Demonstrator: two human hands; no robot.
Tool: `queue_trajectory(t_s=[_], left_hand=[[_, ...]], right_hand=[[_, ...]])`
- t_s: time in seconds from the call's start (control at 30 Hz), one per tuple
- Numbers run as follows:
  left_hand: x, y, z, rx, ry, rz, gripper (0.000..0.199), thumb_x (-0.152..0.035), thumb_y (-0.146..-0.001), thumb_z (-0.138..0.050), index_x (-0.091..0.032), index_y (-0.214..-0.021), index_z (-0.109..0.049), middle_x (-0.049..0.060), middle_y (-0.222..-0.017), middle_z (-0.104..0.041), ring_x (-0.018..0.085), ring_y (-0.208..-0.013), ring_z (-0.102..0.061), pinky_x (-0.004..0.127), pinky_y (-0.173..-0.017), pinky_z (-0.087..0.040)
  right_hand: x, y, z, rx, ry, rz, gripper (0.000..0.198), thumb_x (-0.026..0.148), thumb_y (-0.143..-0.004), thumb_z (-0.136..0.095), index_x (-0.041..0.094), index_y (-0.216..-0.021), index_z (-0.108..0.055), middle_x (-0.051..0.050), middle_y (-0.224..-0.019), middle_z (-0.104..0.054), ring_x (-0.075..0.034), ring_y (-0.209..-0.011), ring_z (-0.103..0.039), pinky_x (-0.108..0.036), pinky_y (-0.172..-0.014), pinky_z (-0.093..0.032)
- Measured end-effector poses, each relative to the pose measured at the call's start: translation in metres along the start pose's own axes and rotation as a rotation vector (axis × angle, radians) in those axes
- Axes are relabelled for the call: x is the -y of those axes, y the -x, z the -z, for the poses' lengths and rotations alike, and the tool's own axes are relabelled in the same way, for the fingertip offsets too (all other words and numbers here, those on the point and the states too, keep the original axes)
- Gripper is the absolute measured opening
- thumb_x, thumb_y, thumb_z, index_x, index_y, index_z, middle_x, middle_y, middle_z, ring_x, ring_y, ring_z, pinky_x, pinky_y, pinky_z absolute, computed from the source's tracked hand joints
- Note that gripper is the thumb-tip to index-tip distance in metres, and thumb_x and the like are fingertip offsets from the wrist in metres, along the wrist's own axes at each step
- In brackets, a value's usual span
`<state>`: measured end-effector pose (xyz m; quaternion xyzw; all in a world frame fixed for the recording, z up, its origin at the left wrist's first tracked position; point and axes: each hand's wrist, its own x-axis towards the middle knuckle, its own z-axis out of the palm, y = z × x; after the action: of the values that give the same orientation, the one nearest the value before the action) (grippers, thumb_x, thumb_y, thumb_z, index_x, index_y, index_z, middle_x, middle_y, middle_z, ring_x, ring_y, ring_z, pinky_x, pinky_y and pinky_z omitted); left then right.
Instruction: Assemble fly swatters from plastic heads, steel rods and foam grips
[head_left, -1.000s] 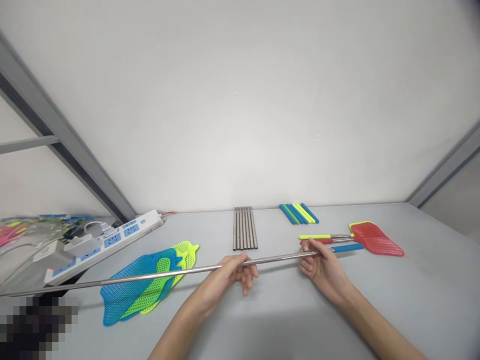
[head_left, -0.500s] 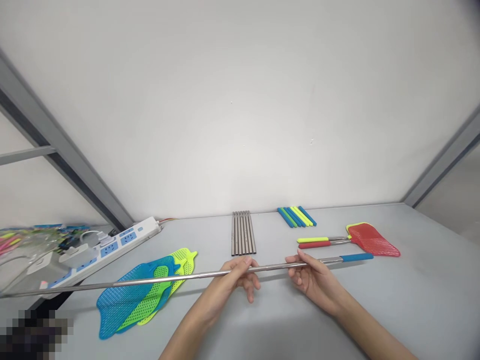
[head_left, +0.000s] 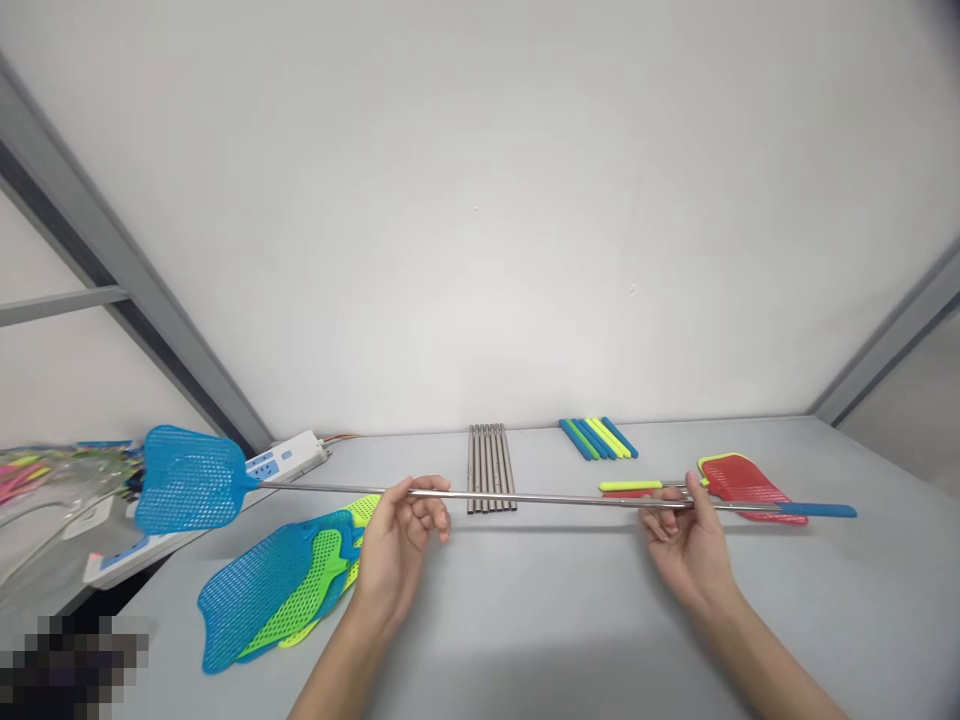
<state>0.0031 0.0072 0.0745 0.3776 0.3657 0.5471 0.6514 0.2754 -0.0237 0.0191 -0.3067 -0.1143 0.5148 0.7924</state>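
Note:
A long fly swatter with a blue head (head_left: pixel 191 480), an extended metal rod (head_left: pixel 547 498) and a blue handle (head_left: pixel 817 510) lies level across both hands above the table. My left hand (head_left: pixel 401 545) is closed on the thin rod between thumb and curled fingers. Near the handle, my right hand (head_left: pixel 686 545) pinches the thicker part of the rod. Beneath and left of my left hand, loose swatter heads in blue (head_left: pixel 255 595), green (head_left: pixel 304 595) and yellow overlap on the table. Behind my right hand lie a red swatter (head_left: pixel 746 480) and a yellow one.
Several metal tubes (head_left: pixel 491 465) lie side by side near the wall. To their right is a row of blue, green and yellow handles (head_left: pixel 598 438). A white power strip (head_left: pixel 300 455) with plugs stands at the left, beside plastic-wrapped items (head_left: pixel 67 480).
My hands have moved apart, left hand leftward and right hand rightward along with the handle. The swatter has shifted right, bringing its blue head into view.

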Motion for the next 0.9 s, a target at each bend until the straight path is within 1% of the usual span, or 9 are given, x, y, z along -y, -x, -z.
queue_trajectory(t_s=[0.07, 0.17, 0.27, 0.33, 0.47, 0.67, 0.77, 0.83, 0.9], left_hand=[[0.004, -0.002, 0.003, -0.020, -0.037, -0.033, 0.030, -0.034, -0.080, -0.033, -0.014, -0.076, -0.055, -0.001, -0.048, -0.049, 0.011, -0.048, -0.044, 0.023, -0.051, -0.035], [0.012, -0.002, -0.001, 0.073, -0.145, -0.002, 0.029, -0.035, -0.080, -0.036, -0.013, -0.084, -0.056, 0.000, -0.055, -0.053, 0.011, -0.050, -0.046, 0.024, -0.055, -0.036], [0.021, 0.002, -0.011, 0.233, -0.206, 0.076, 0.033, -0.035, -0.081, -0.035, -0.011, -0.090, -0.056, 0.004, -0.065, -0.056, 0.012, -0.055, -0.049, 0.026, -0.059, -0.037], [0.026, 0.006, -0.017, 0.303, -0.222, 0.130, 0.036, -0.037, -0.081, -0.033, -0.012, -0.094, -0.055, 0.004, -0.068, -0.057, 0.012, -0.055, -0.050, 0.027, -0.062, -0.038], [0.037, 0.012, -0.023, 0.353, -0.256, 0.180, 0.037, -0.039, -0.080, -0.035, -0.014, -0.098, -0.055, 0.004, -0.070, -0.057, 0.011, -0.055, -0.051, 0.027, -0.063, -0.038], [0.055, 0.017, -0.030, 0.469, -0.280, 0.236, 0.041, -0.043, -0.080, -0.033, -0.015, -0.103, -0.053, 0.004, -0.071, -0.057, 0.011, -0.056, -0.051, 0.027, -0.063, -0.037], [0.062, 0.018, -0.031, 0.464, -0.300, 0.236, 0.044, -0.045, -0.079, -0.033, -0.014, -0.102, -0.054, 0.003, -0.068, -0.057, 0.011, -0.055, -0.050, 0.027, -0.062, -0.037], [0.064, 0.018, -0.030, 0.417, -0.297, 0.221, 0.042, -0.043, -0.079, -0.035, -0.013, -0.100, -0.056, 0.003, -0.064, -0.056, 0.011, -0.054, -0.048, 0.026, -0.061, -0.036], [0.063, 0.016, -0.028, 0.372, -0.260, 0.203, 0.040, -0.041, -0.080, -0.036, -0.012, -0.097, -0.058, 0.003, -0.062, -0.055, 0.012, -0.056, -0.048, 0.025, -0.060, -0.036]], right_hand=[[0.002, 0.000, 0.000, 0.054, -0.010, 0.024, 0.020, 0.033, -0.072, -0.053, 0.018, -0.059, -0.052, 0.005, -0.047, -0.040, -0.004, -0.038, -0.030, -0.019, -0.036, -0.028], [0.001, 0.004, -0.002, 0.141, 0.043, -0.001, 0.021, 0.034, -0.073, -0.051, 0.017, -0.061, -0.052, 0.004, -0.051, -0.039, -0.004, -0.041, -0.031, -0.019, -0.038, -0.029], [-0.006, 0.011, -0.005, 0.229, 0.163, -0.094, 0.019, 0.030, -0.075, -0.049, 0.016, -0.063, -0.053, 0.003, -0.058, -0.043, -0.004, -0.043, -0.033, -0.020, -0.041, -0.030], [-0.011, 0.017, -0.006, 0.322, 0.256, -0.185, 0.021, 0.030, -0.077, -0.046, 0.015, -0.064, -0.054, 0.002, -0.056, -0.042, -0.005, -0.044, -0.035, -0.021, -0.043, -0.030], [-0.020, 0.027, -0.008, 0.494, 0.386, -0.328, 0.023, 0.032, -0.079, -0.042, 0.015, -0.070, -0.055, 0.001, -0.050, -0.041, -0.008, -0.047, -0.040, -0.022, -0.043, -0.028], [-0.030, 0.037, -0.012, 0.591, 0.461, -0.435, 0.022, 0.031, -0.080, -0.040, 0.015, -0.079, -0.055, -0.002, -0.060, -0.049, -0.010, -0.052, -0.046, -0.022, -0.044, -0.028], [-0.030, 0.039, -0.013, 0.619, 0.495, -0.473, 0.027, 0.032, -0.081, -0.038, 0.013, -0.084, -0.057, -0.007, -0.069, -0.054, -0.013, -0.057, -0.050, -0.023, -0.045, -0.030], [-0.028, 0.038, -0.013, 0.608, 0.499, -0.482, 0.029, 0.031, -0.081, -0.037, 0.012, -0.085, -0.058, -0.009, -0.071, -0.055, -0.014, -0.060, -0.051, -0.024, -0.047, -0.031], [-0.026, 0.036, -0.012, 0.585, 0.495, -0.476, 0.030, 0.031, -0.081, -0.037, 0.011, -0.083, -0.059, -0.008, -0.069, -0.055, -0.014, -0.059, -0.050, -0.024, -0.047, -0.031]])
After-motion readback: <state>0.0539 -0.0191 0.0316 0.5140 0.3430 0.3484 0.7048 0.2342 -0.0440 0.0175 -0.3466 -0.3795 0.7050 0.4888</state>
